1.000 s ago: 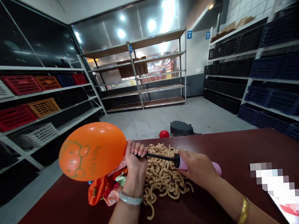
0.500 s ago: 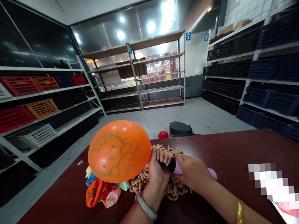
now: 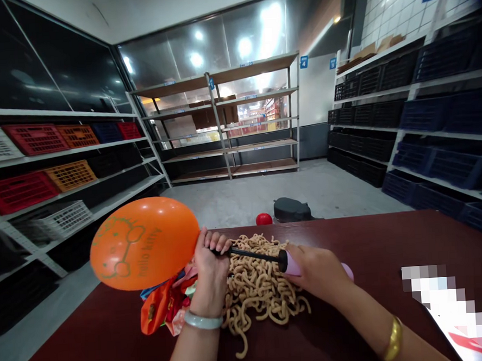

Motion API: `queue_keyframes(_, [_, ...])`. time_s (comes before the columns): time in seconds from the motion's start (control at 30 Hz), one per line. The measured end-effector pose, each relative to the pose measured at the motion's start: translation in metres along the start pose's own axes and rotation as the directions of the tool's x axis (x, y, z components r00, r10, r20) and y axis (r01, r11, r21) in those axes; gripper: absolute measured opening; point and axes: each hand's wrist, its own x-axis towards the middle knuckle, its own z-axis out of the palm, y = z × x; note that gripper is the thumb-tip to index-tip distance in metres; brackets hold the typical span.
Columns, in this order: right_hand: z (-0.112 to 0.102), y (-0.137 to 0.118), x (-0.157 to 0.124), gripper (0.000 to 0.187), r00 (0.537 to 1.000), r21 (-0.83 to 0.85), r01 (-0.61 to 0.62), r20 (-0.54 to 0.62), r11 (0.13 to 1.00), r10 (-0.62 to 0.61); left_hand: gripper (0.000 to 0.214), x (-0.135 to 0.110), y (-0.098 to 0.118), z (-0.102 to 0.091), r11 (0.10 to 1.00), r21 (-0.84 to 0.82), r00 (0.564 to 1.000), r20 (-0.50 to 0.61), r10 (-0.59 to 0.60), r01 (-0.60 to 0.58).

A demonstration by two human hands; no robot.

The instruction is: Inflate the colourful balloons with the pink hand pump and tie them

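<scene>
An inflated orange balloon [image 3: 144, 243] with a printed cat face stands out to the left of my left hand [image 3: 213, 258]. That hand is closed around the black end of a hand balloon pump, right where the balloon meets it; the balloon's neck is hidden by my fingers. A thin black rod [image 3: 253, 253] runs from there into the pump's purple barrel [image 3: 293, 265]. My right hand [image 3: 317, 268] is wrapped around the barrel. Beneath the rod lies a heap of tan, rope-like curly strands [image 3: 260, 293]. Limp, colourful balloons [image 3: 161, 305] lie beside my left wrist.
The dark red table [image 3: 356, 326] carries a blurred-out white item [image 3: 448, 309] at right. Past its far edge are a red round object [image 3: 263, 219] and a dark grey object [image 3: 292, 209]. Shelves with crates [image 3: 34, 138] flank both sides; a shelf rack [image 3: 231, 148] stands behind.
My left hand has moved left with the balloon, away from my right hand. The pump's black rod now shows drawn out between them, and more tan strands are uncovered.
</scene>
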Motion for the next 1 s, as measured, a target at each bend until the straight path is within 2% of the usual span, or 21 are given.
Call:
queue_keyframes(0.07, [-0.003, 0.002, -0.001, 0.051, 1.000, -0.038, 0.009, -0.029, 0.999, -0.010, 0.055, -0.001, 0.004, 0.000, 0.999, -0.009, 0.998, 0.022, 0.051, -0.051])
queue_keyframes(0.17, [-0.007, 0.003, -0.003, 0.049, 0.999, -0.093, 0.011, -0.040, 0.996, -0.015, 0.052, -0.008, -0.002, 0.007, 0.999, -0.024, 0.999, 0.015, 0.036, -0.035])
queue_keyframes(0.37, [-0.002, -0.004, -0.004, 0.047, 1.000, -0.071, 0.015, -0.002, 0.997, -0.015, 0.045, -0.031, -0.045, 0.026, 0.989, -0.106, 0.991, -0.084, -0.109, 0.100])
queue_keyframes(0.47, [0.002, -0.011, -0.005, 0.044, 1.000, -0.017, 0.016, 0.010, 1.000, -0.015, 0.044, -0.047, -0.069, 0.033, 0.980, -0.086, 0.978, -0.091, -0.186, 0.178])
queue_keyframes(0.57, [0.002, -0.017, -0.005, 0.039, 1.000, 0.019, -0.007, 0.030, 1.000, 0.006, 0.042, -0.060, -0.083, 0.040, 0.974, -0.069, 0.972, -0.078, -0.221, 0.216])
queue_keyframes(0.67, [0.001, -0.021, -0.005, 0.038, 0.999, 0.040, -0.018, 0.046, 0.999, 0.017, 0.041, -0.066, -0.087, 0.044, 0.975, -0.063, 0.974, -0.074, -0.216, 0.211])
queue_keyframes(0.83, [0.003, -0.023, -0.006, 0.063, 0.999, 0.054, 0.045, 0.009, 0.998, -0.045, 0.041, -0.059, -0.082, 0.040, 0.974, -0.064, 0.969, -0.101, -0.224, 0.219])
queue_keyframes(1.0, [0.006, -0.022, -0.006, 0.062, 0.992, 0.069, 0.123, -0.043, 0.990, -0.120, 0.042, -0.052, -0.080, 0.035, 0.979, -0.049, 0.969, -0.141, -0.201, 0.196])
